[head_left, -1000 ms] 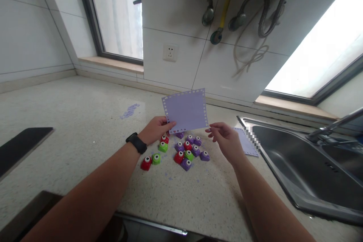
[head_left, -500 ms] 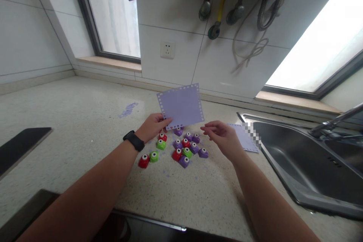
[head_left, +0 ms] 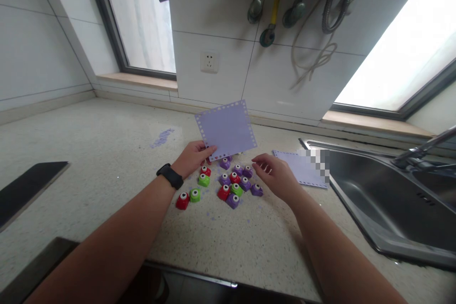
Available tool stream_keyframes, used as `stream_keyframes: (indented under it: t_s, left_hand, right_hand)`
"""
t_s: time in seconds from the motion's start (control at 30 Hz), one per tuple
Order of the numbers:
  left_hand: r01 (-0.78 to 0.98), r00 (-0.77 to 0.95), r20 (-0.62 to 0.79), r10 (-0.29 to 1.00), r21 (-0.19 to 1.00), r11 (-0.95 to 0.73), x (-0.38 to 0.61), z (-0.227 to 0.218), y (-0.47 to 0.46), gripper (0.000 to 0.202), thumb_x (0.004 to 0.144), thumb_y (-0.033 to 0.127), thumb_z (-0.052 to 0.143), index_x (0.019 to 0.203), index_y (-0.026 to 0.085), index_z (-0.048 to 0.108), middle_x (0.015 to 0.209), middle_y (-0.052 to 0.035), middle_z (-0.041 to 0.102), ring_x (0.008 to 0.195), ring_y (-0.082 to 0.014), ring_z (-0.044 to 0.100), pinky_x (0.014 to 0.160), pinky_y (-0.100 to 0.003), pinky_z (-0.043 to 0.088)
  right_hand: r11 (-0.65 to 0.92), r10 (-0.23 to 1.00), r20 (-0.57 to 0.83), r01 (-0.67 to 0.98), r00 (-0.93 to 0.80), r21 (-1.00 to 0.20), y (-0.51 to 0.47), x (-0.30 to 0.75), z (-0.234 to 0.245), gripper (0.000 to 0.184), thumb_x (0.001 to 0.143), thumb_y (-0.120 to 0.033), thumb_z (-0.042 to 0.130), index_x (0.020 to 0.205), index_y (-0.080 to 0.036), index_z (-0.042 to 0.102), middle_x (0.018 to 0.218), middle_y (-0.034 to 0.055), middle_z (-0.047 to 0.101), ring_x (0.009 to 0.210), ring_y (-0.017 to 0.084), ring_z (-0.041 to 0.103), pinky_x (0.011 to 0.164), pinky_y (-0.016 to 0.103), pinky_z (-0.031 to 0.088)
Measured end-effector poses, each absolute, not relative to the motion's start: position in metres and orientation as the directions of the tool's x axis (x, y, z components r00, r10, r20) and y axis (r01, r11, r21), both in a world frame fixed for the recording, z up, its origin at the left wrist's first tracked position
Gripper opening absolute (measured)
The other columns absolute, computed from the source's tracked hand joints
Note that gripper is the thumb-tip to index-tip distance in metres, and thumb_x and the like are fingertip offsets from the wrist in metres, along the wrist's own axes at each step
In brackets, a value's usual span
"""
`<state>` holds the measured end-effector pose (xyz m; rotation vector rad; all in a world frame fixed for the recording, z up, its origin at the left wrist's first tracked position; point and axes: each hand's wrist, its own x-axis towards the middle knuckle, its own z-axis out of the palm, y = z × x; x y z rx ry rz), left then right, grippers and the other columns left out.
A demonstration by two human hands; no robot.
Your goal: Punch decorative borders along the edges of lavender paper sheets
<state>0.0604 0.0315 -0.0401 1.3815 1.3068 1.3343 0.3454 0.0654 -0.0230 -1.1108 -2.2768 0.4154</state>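
Observation:
My left hand pinches the lower left corner of a purple paper sheet, holding it tilted above the counter. Small punched holes run along the sheet's edges. My right hand hovers beside the sheet, fingers curved and apart, with nothing seen in them. Below the paper lie several small craft punches: purple ones such as this punch, red ones such as this punch, and green ones such as this punch. Another purple sheet with punched edges lies on the counter, partly behind my right hand.
A steel sink with a faucet is at the right. Purple paper scraps lie on the speckled counter, left of my left hand. A dark flat panel rests at far left. Hoses and a socket are on the wall.
My right hand has shifted slightly and its fingers have spread a little. The held sheet has tilted slightly. The camera view has moved a little; the punches stay put.

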Motion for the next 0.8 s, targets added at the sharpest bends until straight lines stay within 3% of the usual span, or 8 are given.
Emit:
stream_keyframes:
  t_s: [0.33,0.53,0.8]
  left_hand:
    - [-0.02,-0.193,0.18,0.965,0.982,-0.187,0.062,-0.041,0.037,0.033,0.078,0.046,0.077,0.072,0.014,0.068,0.055,0.0,0.063,0.044,-0.0087,0.049,0.043,-0.021,0.033]
    - [-0.141,-0.311,0.176,0.934,0.963,-0.228,0.054,-0.046,0.045,0.035,0.078,0.048,0.077,0.078,0.014,0.067,0.065,-0.0004,0.066,0.048,-0.008,0.055,0.042,-0.019,0.034]
    - [-0.209,-0.35,0.166,0.922,0.945,-0.25,0.053,-0.048,0.049,0.036,0.076,0.048,0.078,0.077,0.014,0.067,0.065,-0.0008,0.066,0.047,-0.0078,0.055,0.041,-0.019,0.033]
  right_hand:
    - [0.791,0.609,0.392,0.489,-0.69,-0.368,0.051,0.319,-0.031,0.021,0.097,-0.029,0.058,0.115,-0.023,0.068,0.107,0.0074,0.071,0.102,0.025,0.06,0.093,0.042,0.048]
    - [0.865,0.49,0.312,0.408,-0.814,-0.293,0.03,0.301,-0.017,0.039,0.096,-0.042,0.06,0.131,-0.024,0.062,0.132,0.0089,0.065,0.12,0.028,0.055,0.105,0.047,0.041]
    - [0.948,0.307,0.214,0.277,-0.927,-0.16,-0.005,0.267,-0.015,0.058,0.094,-0.058,0.056,0.144,-0.029,0.052,0.152,0.0041,0.052,0.128,0.032,0.049,0.108,0.049,0.033]
